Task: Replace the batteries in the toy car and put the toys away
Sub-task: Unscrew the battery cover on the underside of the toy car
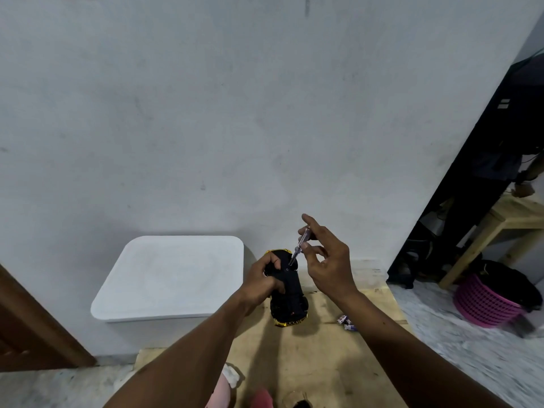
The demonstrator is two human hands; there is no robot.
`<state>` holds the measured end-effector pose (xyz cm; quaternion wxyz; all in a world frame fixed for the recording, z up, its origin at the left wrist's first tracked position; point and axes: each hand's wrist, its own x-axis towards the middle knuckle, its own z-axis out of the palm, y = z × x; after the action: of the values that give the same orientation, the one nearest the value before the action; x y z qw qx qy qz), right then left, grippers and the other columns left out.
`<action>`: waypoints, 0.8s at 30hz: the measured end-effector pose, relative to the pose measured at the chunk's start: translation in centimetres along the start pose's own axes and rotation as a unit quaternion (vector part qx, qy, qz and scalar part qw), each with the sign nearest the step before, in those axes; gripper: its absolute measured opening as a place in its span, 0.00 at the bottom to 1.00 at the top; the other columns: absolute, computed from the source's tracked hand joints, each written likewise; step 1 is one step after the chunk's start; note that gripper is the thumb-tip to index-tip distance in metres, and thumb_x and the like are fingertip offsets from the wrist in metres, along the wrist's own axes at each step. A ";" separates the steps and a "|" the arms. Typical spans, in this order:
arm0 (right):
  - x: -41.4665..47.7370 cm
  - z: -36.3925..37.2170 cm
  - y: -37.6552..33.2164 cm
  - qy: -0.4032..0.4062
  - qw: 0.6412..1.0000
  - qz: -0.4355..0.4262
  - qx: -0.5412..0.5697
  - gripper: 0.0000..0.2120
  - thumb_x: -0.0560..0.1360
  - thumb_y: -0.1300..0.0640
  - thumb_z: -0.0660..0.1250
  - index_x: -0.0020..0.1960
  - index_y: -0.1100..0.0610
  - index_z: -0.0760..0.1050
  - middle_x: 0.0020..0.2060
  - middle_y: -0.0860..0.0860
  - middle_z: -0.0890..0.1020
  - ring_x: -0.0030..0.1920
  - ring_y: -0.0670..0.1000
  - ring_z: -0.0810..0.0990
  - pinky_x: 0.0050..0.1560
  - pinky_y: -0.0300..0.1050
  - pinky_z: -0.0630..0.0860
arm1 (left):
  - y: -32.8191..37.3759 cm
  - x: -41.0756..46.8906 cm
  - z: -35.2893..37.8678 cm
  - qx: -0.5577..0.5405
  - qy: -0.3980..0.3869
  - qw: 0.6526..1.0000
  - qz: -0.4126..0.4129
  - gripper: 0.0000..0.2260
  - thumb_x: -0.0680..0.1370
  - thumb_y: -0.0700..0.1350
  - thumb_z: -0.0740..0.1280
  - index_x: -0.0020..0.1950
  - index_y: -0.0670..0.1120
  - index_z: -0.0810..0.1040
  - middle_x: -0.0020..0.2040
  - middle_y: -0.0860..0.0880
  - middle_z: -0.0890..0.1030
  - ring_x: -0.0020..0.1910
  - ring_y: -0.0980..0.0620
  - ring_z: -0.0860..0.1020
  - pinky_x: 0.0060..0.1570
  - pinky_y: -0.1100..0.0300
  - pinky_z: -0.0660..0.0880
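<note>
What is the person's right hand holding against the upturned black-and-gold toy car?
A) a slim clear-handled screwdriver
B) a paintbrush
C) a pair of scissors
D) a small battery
A: the right hand pinches a slim clear-handled screwdriver whose tip meets the dark underside of the black-and-gold toy car, which the left hand grips.

Hands: two, left hand (260, 285) and right hand (326, 260)
Toy car (294, 298): one
Screwdriver (299, 245): one
Batteries (342, 320): two, side by side
White lidded box (170, 278): one
Pink basket (485, 301): one
Toys at the bottom edge: cut off, count unclear
</note>
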<state>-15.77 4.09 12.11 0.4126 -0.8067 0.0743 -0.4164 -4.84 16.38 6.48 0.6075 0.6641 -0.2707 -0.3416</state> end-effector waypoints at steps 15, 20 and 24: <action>-2.3 -3.0 4.3 0.171 0.961 0.212 0.051 0.28 0.77 0.68 0.68 0.72 0.49 0.67 0.50 0.53 0.81 0.45 0.49 0.82 0.39 0.45 0.84 | -1.3 0.6 0.7 -0.024 0.027 0.997 -0.075 0.11 0.73 0.35 0.65 0.41 0.49 0.67 0.41 0.52 0.75 0.39 0.51 0.72 0.34 0.60 0.65; -10.0 -4.5 12.5 -0.056 0.905 0.388 -0.167 0.26 0.68 0.69 0.73 0.64 0.55 0.76 0.49 0.58 0.82 0.43 0.57 0.83 0.44 0.58 0.83 | -3.6 1.6 1.3 -0.024 0.034 0.994 -0.102 0.09 0.79 0.38 0.58 0.42 0.50 0.68 0.39 0.49 0.71 0.38 0.50 0.70 0.36 0.58 0.65; -16.5 -4.0 16.4 -0.216 0.821 0.473 -0.237 0.23 0.68 0.67 0.71 0.62 0.56 0.77 0.53 0.59 0.83 0.51 0.61 0.83 0.53 0.58 0.81 | -5.4 2.2 1.7 -0.029 0.036 0.993 -0.109 0.11 0.78 0.38 0.56 0.43 0.52 0.72 0.42 0.49 0.74 0.41 0.49 0.71 0.38 0.56 0.69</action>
<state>-25.60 -1.32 -8.63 0.3608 -0.8147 0.4518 0.0451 -5.17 14.25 0.77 0.5949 0.6838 -0.1643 -0.3893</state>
